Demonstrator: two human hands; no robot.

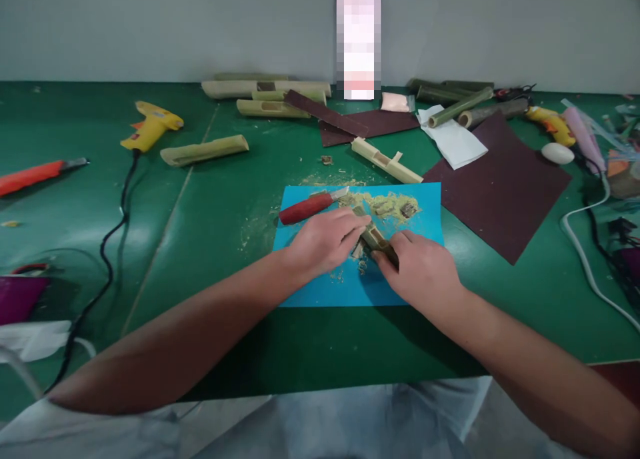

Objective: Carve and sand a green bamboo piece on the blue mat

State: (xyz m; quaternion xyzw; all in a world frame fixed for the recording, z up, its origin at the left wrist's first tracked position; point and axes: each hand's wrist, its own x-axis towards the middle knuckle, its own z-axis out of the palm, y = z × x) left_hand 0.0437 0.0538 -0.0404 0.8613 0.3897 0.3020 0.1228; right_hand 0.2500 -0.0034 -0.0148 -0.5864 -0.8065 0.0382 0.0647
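Note:
Between my two hands is a short bamboo piece with a slot cut in its upper side, slanting over a blue sheet. My left hand is closed on its far end. Around the near end, my right hand has thumb and fingers wrapped. Just beyond my left hand lies a red-handled carving knife, its blade toward the shavings. Pale bamboo shavings are heaped on the far part of the sheet, and more crumbs lie under the bamboo piece.
A notched bamboo strip lies beyond the sheet. Brown sandpaper and a white cloth are to the right. A yellow glue gun trails its cord on the left, near an orange cutter. Bamboo tubes line the wall.

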